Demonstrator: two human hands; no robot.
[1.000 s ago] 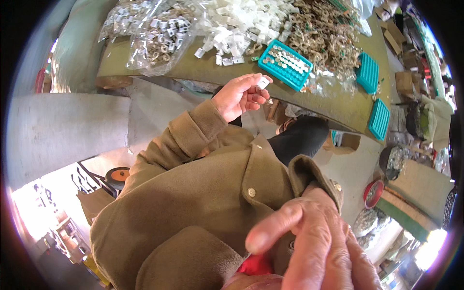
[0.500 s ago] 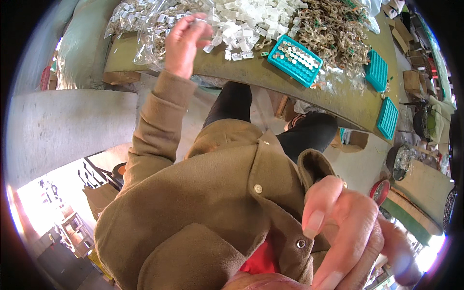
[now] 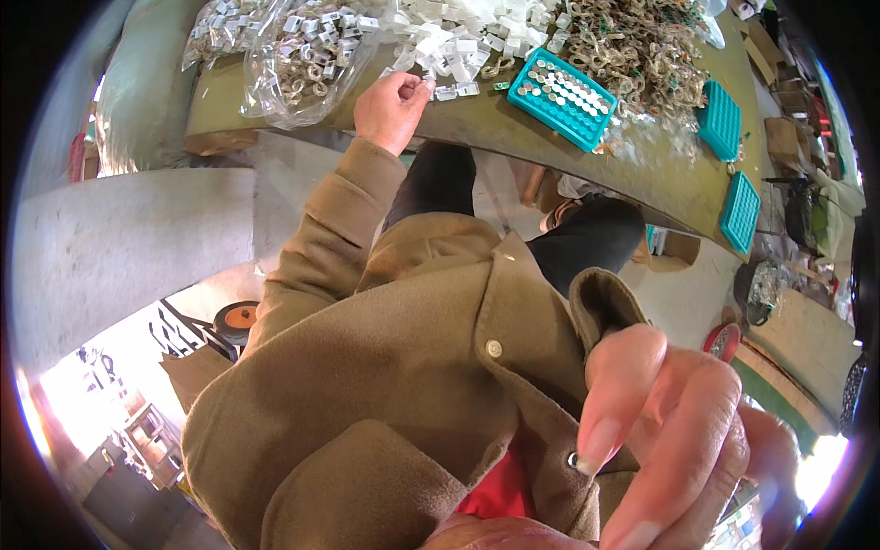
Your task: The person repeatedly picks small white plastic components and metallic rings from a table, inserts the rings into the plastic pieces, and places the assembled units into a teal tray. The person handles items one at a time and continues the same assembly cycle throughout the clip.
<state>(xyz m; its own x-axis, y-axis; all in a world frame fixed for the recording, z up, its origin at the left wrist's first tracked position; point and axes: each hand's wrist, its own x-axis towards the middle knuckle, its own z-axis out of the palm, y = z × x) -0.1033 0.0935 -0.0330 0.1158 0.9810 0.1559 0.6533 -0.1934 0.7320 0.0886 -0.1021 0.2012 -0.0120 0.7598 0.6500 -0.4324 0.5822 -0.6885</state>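
Observation:
My left hand (image 3: 394, 110) reaches over the near edge of the table, at the front of a heap of small translucent white plastic boxes (image 3: 449, 41). Its thumb and forefinger pinch together on one small white plastic box (image 3: 428, 81), mostly covered by the fingertips. My right hand (image 3: 674, 431) is raised very close at the lower right. Its fingers are loosely bent with the thumb apart, and nothing shows between them; the lower fingertips run out of the picture. To the right of the boxes lies a teal tray (image 3: 587, 137) with rows of small round metallic pieces.
A clear plastic bag (image 3: 307, 96) with white boxes and ring-like pieces lies left of the heap. Tangled brownish loops (image 3: 632, 55) are piled behind the tray. Two more teal trays, one farther (image 3: 720, 119) and one nearer (image 3: 740, 213), lie along the table's right end.
My left hand has come from above the plastic bag, rightward and down to the front of the box heap, its fingers now pinched. The right hand has barely shifted.

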